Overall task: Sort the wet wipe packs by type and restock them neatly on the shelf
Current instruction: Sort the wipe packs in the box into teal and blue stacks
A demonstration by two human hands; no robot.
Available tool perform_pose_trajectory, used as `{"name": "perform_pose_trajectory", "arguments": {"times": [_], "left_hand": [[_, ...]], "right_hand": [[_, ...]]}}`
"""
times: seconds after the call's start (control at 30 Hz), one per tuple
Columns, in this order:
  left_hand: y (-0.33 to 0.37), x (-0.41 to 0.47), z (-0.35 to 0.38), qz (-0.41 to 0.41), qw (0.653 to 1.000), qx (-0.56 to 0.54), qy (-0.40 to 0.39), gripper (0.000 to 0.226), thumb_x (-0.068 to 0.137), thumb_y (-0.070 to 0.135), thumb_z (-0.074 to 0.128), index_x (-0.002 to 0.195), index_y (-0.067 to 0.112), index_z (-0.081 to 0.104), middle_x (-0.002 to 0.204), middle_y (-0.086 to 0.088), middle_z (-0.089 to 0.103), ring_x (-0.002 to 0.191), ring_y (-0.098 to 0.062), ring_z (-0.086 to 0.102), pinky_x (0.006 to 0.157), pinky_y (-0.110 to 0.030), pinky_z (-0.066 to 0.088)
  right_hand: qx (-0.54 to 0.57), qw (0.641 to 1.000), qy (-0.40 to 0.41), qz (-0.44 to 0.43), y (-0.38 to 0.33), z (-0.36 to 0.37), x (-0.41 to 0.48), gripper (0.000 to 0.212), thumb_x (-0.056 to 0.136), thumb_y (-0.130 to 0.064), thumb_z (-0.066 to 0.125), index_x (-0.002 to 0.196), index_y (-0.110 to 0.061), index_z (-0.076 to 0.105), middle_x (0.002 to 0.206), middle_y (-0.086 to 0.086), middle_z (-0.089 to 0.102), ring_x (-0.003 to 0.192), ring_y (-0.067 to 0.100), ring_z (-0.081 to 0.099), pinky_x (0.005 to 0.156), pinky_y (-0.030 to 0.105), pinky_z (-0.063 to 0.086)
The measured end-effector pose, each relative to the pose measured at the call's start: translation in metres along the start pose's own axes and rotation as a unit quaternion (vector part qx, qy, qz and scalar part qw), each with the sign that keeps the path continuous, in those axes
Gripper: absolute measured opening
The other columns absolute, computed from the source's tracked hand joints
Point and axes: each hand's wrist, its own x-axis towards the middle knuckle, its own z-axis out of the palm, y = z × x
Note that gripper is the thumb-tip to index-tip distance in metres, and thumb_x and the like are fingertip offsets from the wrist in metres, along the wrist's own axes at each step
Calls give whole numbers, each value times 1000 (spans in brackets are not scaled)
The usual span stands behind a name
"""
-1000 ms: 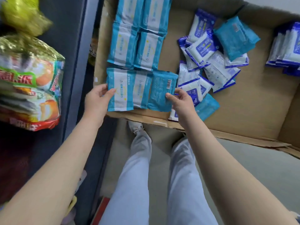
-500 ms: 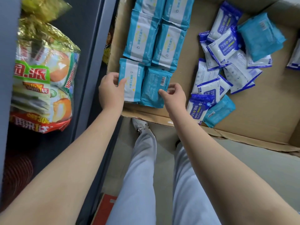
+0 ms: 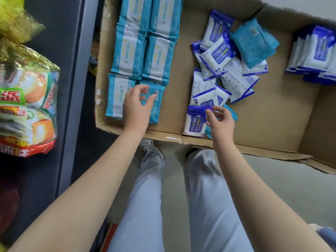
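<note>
Teal-and-white wet wipe packs (image 3: 131, 50) lie in two neat columns at the left of a flat cardboard box (image 3: 163, 136). My left hand (image 3: 137, 106) hovers with loosely curled fingers over the nearest pair, a face-up pack (image 3: 115, 95) and a face-down one with a barcode (image 3: 158, 104), holding nothing. My right hand (image 3: 221, 122) is over a blue-and-white 75% alcohol wipe pack (image 3: 194, 122) at the box's front edge, fingertips at its right edge, with no clear grip. Behind it is a loose heap of blue-and-white packs (image 3: 218, 55) with a teal pack (image 3: 254, 42) on top.
More blue-and-white packs (image 3: 316, 53) stand stacked at the box's far right. A teal pack (image 3: 231, 113) peeks out under my right hand. Snack bags (image 3: 27, 106) fill the dark shelf at left beside a grey upright (image 3: 72, 88). My legs (image 3: 149, 197) stand below the box.
Both hands let go of the nearest teal packs, now pushed together in line with the columns. My right hand moved right to the blue-and-white pack; my left lifted and shifted right.
</note>
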Motion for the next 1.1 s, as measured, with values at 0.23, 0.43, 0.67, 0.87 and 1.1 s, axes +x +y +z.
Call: {"name": "perform_pose_trajectory", "arguments": {"times": [0.23, 0.43, 0.67, 0.87, 1.1], "left_hand": [[68, 27, 116, 60, 994, -1, -95, 31, 88, 25, 71, 116, 16, 63, 109, 6, 55, 96, -9, 55, 81, -12, 43], [120, 68, 193, 73, 985, 4, -159, 41, 90, 26, 70, 128, 17, 58, 119, 7, 49, 106, -7, 49, 100, -25, 43], [166, 102, 241, 123, 976, 92, -152, 64, 88, 34, 70, 144, 21, 42, 147, 2, 45, 133, -16, 41, 111, -35, 37], [190, 111, 260, 90, 963, 172, -187, 95, 85, 41, 71, 157, 30, 9, 159, 0, 26, 143, -28, 23, 113, -44, 29], [187, 99, 259, 60, 943, 292, -148, 86, 77, 59, 70, 148, 37, 27, 148, -11, 28, 138, -31, 25, 112, -46, 24]], "right_hand": [[-7, 994, 19, 109, 36, -81, 65, 46, 90, -22, 72, 131, -13, 55, 122, 6, 60, 104, 15, 58, 77, 22, 49], [-126, 990, -52, 47, 56, -91, 106, 36, 82, -22, 80, 114, -22, 64, 116, 8, 58, 90, 11, 59, 88, 22, 51], [-130, 986, -92, 53, 56, -108, 110, 12, 85, -19, 75, 86, -18, 63, 96, -3, 57, 89, 14, 58, 79, 27, 48], [122, 987, -37, 94, 47, -139, 120, 21, 94, -3, 62, 98, -20, 50, 90, 1, 60, 76, 9, 56, 65, 14, 46], [280, 944, 9, 176, 35, -150, 139, 52, 90, 10, 61, 133, -6, 38, 118, 8, 61, 105, 19, 63, 82, 29, 55]]}}
